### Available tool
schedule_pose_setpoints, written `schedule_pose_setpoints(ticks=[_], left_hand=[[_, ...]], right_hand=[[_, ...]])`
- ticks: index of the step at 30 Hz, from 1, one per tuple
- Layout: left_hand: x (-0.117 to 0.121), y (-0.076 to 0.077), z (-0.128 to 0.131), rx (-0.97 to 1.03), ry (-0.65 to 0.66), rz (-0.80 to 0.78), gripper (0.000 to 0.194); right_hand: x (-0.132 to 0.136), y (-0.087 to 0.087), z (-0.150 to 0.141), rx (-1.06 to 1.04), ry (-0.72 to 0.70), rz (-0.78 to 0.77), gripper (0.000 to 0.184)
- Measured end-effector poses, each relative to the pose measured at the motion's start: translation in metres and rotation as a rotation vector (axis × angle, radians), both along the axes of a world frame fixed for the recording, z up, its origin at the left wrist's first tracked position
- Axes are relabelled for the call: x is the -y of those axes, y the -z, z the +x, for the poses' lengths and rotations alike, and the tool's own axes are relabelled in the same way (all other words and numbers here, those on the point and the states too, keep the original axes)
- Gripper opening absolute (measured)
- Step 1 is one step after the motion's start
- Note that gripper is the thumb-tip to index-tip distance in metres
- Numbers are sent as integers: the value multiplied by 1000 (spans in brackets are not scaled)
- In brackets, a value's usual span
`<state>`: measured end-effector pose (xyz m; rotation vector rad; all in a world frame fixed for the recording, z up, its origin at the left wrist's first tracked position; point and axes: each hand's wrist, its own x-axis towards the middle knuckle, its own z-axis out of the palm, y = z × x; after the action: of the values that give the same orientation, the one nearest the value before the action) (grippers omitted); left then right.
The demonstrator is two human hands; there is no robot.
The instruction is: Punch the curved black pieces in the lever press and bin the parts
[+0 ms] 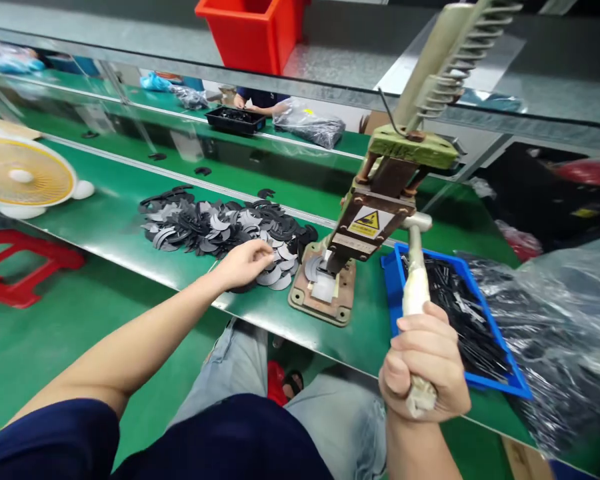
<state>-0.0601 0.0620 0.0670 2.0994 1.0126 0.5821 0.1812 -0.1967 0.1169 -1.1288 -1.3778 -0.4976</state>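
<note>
Hand press (pixel 373 207) at a workbench. The right hand (pixel 427 363) is wrapped around the lower end of the lever (pixel 415 288), its fingers closed on it. The left hand (pixel 247 262) reaches to the near edge of the pile of curved pieces (pixel 215 227); whether its fingertips pinch one cannot be told. One curved piece (pixel 312 269) lies on the press base (pixel 300 298), right of the left hand.

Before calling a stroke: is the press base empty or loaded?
Loaded: a grey curved piece lies on the press base; whether it's seated properly, I can't tell.
</note>
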Motion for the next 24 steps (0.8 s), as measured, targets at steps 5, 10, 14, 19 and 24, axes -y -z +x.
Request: schedule_pose_setpoints(ticks=[5, 10, 14, 19, 24], left_hand=[[24, 25, -77, -274, 15, 398, 28], [35, 40, -91, -441, 28, 510, 35], [29, 40, -87, -454, 53, 470, 28], [31, 33, -81, -261, 138, 398, 7], [44, 9, -62, -59, 241, 222, 9]], right_hand=[[-8, -3, -5, -9, -42, 102, 23], [-10, -6, -8, -20, -41, 99, 21], [-8, -5, -7, -10, -55, 85, 19], [-7, -4, -7, 1, -40, 81, 19], [-6, -5, -8, -4, -34, 83, 20]])
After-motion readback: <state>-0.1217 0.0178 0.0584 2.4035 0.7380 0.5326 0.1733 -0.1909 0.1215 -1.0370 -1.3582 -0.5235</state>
